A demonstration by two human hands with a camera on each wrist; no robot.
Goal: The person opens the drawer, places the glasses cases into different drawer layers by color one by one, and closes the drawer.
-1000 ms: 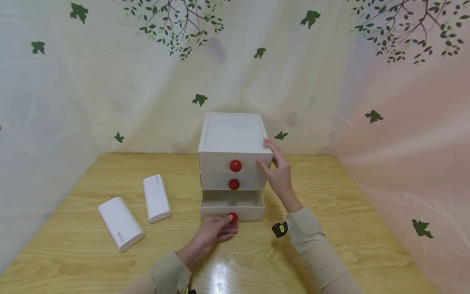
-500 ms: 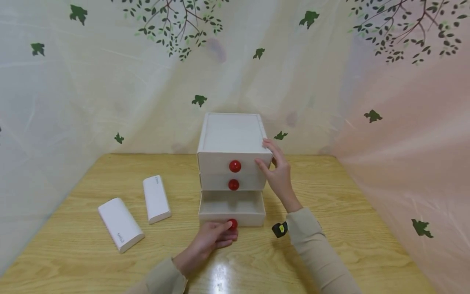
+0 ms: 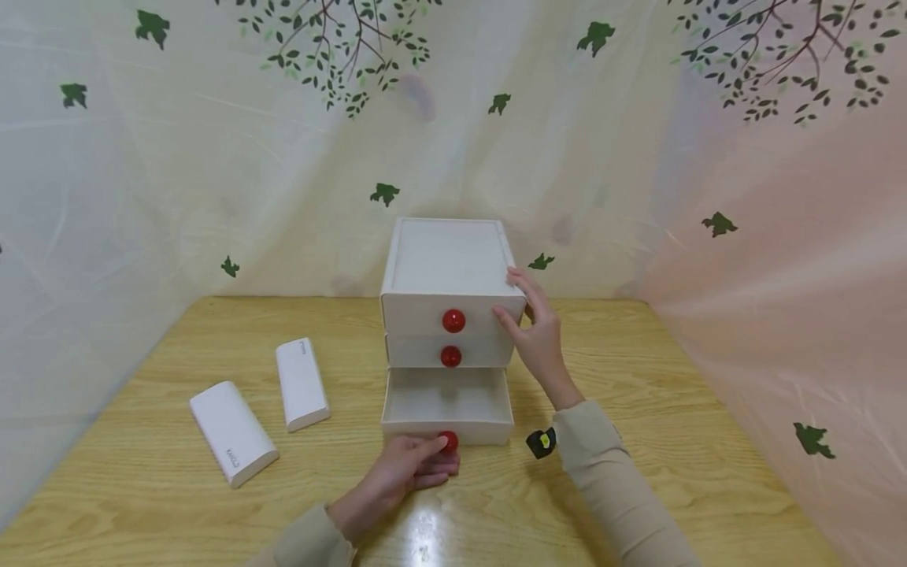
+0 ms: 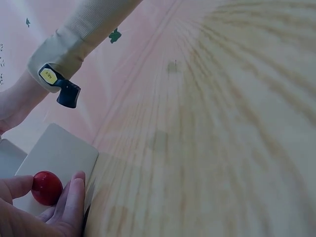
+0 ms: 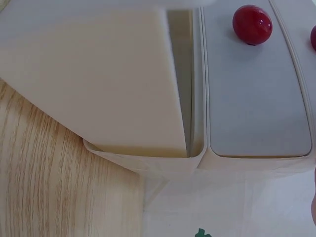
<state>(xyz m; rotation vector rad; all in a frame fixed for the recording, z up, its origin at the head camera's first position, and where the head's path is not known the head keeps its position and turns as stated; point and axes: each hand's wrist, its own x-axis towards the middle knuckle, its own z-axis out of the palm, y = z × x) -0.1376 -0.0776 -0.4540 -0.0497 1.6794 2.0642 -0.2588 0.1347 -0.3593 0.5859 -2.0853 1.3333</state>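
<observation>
A white three-drawer box (image 3: pixel 453 256) with red ball knobs stands at the back middle of the table. Its bottom drawer (image 3: pixel 448 398) is pulled out, and the part that shows inside holds nothing. My left hand (image 3: pixel 404 472) pinches the red knob (image 4: pixel 47 188) of that drawer between thumb and fingers. My right hand (image 3: pixel 542 339) holds the box's upper right front corner, thumb on the front face and fingers along the side. In the right wrist view the pulled-out drawer's side (image 5: pixel 113 84) shows next to the closed middle drawer (image 5: pixel 256 94).
Two white power-bank-like blocks lie on the wooden table (image 3: pixel 638 409) to the left: a larger block (image 3: pixel 234 433) in front and a slimmer block (image 3: pixel 302 383) behind it. A leaf-printed curtain (image 3: pixel 305 157) hangs behind the table and along both sides.
My left hand has drawn the bottom drawer further out toward me, so more of its inside shows. The right hand has stayed on the box's corner.
</observation>
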